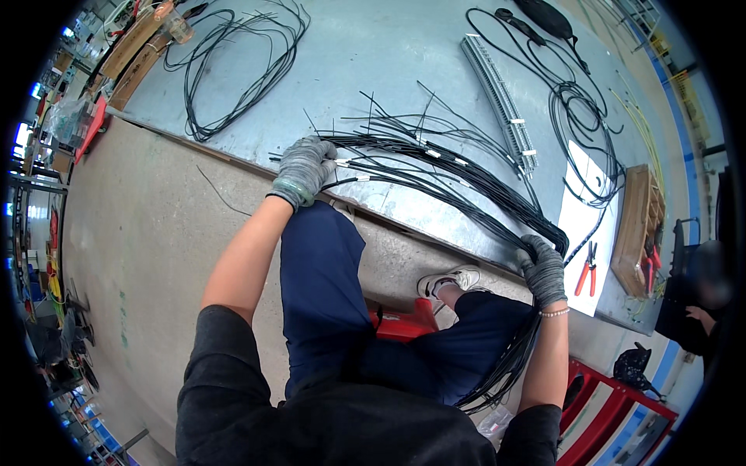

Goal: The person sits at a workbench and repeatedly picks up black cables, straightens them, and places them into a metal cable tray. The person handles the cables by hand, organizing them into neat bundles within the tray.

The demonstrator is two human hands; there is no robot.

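Here we are gripping the black cable bundle (509, 194), likely springy and best held where it narrows, left hand (305, 168) and right hand (542, 269) closed around it.

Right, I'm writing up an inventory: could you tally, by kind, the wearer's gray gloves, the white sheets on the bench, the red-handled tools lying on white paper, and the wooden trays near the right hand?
Left gray glove and right gray glove: 2
White sheet: 1
Red-handled tool: 1
Wooden tray: 1
Total: 5
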